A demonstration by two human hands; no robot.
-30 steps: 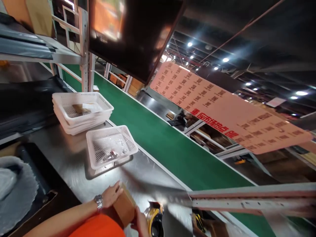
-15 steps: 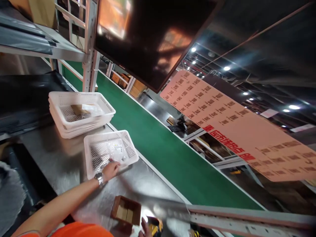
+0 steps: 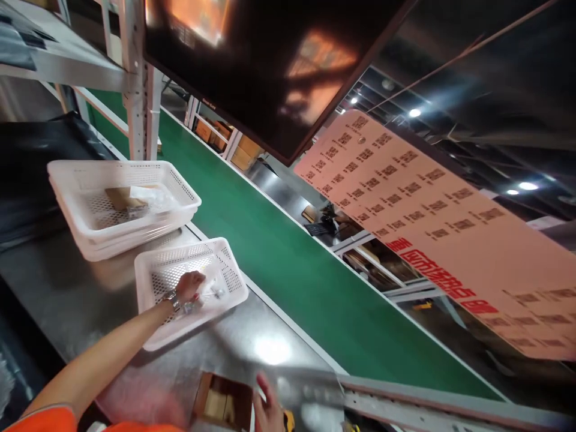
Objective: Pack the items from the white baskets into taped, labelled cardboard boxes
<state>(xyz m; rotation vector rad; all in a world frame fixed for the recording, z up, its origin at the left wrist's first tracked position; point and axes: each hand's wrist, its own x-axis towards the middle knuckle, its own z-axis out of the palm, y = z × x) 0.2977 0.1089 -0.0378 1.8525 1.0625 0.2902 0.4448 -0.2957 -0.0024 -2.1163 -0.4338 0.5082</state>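
My left hand [image 3: 189,287], with a metal watch on its wrist, reaches inside a white perforated plastic basket [image 3: 148,270]. Its fingers are closed together at the edge of a clear plastic bag [image 3: 211,289] with small contents too blurred to name. Low in the view, my right hand [image 3: 269,411] is open, fingers stretched upward and apart, beside a small brown cardboard box [image 3: 204,393]. The box's top is open and light brown pieces lie inside. Partly hidden behind the right hand is a yellow and black object [image 3: 289,421] whose kind I cannot tell.
Stacked white baskets [image 3: 72,225] stand at the left, with a brown packet [image 3: 119,198] in the top one. A green conveyor belt [image 3: 279,258] runs past the metal table [image 3: 243,342]. Overhead hang a dark screen [image 3: 252,78] and a board with printed codes [image 3: 450,252].
My left hand has moved from the basket's near rim further inside, to the clear bag. My right hand has risen more into view beside the box. The camera view has shifted slightly.
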